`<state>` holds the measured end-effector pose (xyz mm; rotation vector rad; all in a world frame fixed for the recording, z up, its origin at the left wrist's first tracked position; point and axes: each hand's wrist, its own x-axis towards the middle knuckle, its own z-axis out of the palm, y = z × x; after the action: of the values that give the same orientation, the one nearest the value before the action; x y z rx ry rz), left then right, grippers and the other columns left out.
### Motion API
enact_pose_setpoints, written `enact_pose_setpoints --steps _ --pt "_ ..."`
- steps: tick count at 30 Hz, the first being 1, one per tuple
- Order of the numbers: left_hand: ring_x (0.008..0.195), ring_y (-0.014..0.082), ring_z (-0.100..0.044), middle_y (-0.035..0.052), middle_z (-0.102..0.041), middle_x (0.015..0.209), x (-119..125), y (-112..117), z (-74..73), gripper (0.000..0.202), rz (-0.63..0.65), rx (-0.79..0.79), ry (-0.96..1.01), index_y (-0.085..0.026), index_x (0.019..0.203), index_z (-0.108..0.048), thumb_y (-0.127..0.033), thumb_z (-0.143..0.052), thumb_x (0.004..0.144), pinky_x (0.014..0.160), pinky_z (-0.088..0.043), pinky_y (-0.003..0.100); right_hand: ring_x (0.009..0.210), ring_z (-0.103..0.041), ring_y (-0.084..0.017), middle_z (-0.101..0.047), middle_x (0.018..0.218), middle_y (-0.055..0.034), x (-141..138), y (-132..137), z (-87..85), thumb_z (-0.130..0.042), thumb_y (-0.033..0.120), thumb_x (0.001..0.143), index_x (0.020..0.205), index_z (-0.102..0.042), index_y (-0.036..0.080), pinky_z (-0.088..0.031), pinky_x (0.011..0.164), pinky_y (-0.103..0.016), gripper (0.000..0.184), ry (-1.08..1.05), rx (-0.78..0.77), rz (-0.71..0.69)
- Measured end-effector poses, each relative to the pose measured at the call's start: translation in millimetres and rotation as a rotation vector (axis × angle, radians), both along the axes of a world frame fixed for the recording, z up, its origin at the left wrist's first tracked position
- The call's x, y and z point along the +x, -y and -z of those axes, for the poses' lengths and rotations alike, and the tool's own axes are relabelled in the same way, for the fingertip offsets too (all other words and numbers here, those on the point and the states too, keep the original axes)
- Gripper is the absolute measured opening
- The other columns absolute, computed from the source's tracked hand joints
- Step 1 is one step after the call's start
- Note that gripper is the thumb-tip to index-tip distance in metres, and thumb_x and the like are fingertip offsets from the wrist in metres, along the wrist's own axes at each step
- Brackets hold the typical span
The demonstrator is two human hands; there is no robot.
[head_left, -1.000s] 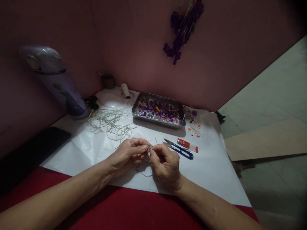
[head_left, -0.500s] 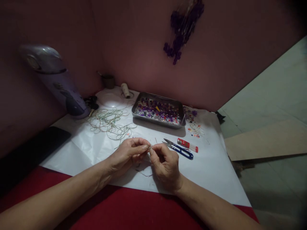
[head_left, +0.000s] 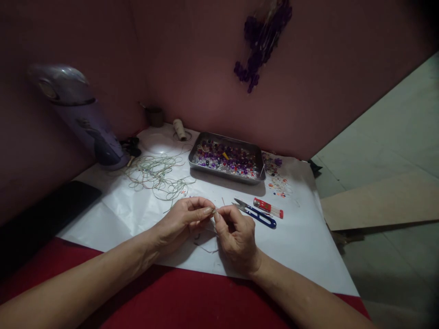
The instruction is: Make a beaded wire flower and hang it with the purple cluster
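Observation:
My left hand and my right hand meet above the white sheet, thumb and forefinger of each pinched together. Between the fingertips shows a tiny bit of thin cord; most of it is hidden by the fingers. Just right of my right hand lie blue-handled thread snips and a red lighter. A tangle of pale green cord spreads beyond my left hand. Behind both hands stands a metal tray of purple, clear and red beads.
A purple flask stands at the left, near a dark flat object. At the back are a thread spool and a small brown cup. Loose beads lie right of the tray. Purple bead strings hang on the wall.
Almost nothing differs. Both hands keep their pinch in the same place, with only a slight shift of the fingertips.

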<state>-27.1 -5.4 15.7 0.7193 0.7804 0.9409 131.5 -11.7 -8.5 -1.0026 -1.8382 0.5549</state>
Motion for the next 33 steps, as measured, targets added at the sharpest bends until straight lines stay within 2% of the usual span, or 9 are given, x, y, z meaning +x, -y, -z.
enact_pose_setpoints --steps 6,13,33 --pt "0.063 0.0091 -0.05 0.0011 -0.059 0.071 -0.2 0.3 -1.4 0.017 0.003 -0.008 -0.004 -0.013 0.081 -0.066 -0.025 -0.075 0.074 0.059 -0.034 0.022 0.044 -0.044 -0.009 -0.051 0.053 0.0039 -0.5 0.1 -0.6 -0.052 0.019 0.088 0.08 -0.057 0.017 -0.035 0.046 -0.022 0.009 -0.002 0.001 0.009" --pt "0.056 0.0069 -0.043 -0.0011 -0.054 0.066 -0.9 1.0 1.4 0.017 0.005 0.006 -0.022 -0.013 0.082 -0.065 -0.026 -0.074 0.075 0.053 -0.029 0.021 0.045 -0.045 -0.009 -0.053 0.055 0.0035 -0.2 -0.5 0.5 -0.053 0.019 0.087 0.082 -0.057 0.017 -0.035 0.047 -0.022 0.007 -0.015 -0.002 -0.011" --pt "0.05 0.0048 -0.038 -0.001 -0.05 0.061 0.0 0.1 2.3 0.018 0.017 -0.019 0.026 -0.01 0.077 -0.064 -0.026 -0.072 0.076 0.047 -0.025 0.019 0.044 -0.042 -0.008 -0.049 0.054 0.0049 -0.2 -0.3 -0.6 -0.051 0.018 0.089 0.079 -0.055 0.017 -0.033 0.047 -0.021 0.01 -0.035 -0.015 -0.046"
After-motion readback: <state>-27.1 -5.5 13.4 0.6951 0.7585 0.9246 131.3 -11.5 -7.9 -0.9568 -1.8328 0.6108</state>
